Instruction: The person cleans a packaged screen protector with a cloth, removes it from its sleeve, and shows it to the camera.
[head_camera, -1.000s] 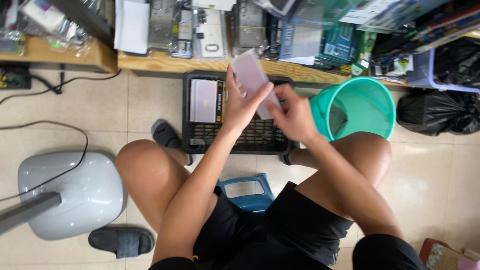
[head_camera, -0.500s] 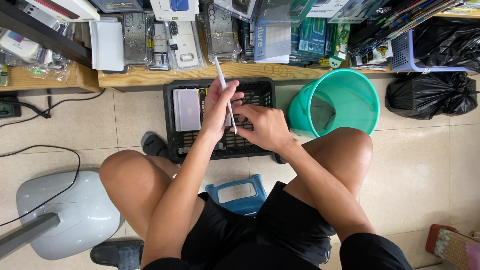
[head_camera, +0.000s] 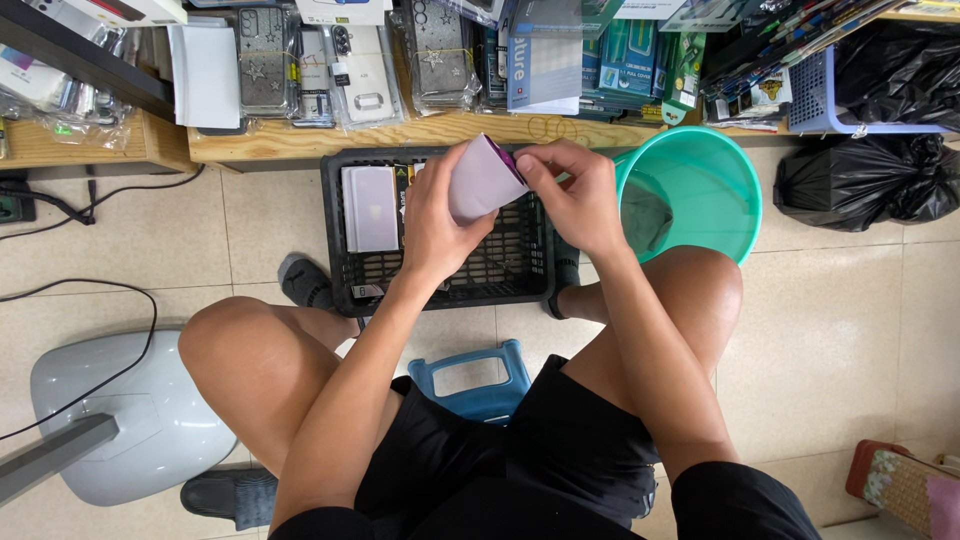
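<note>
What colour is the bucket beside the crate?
Teal green bucket, clearest in the head view.

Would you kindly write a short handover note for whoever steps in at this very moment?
Left hand: grips the pale lilac phone case from below.
Right hand: pinches the case's upper right edge.
The case is held over the black crate, where one similar lilac case lies flat at the left. The green bucket stands to the right.
Done: one case in the crate.
Left: the held case is not yet set down.
</note>
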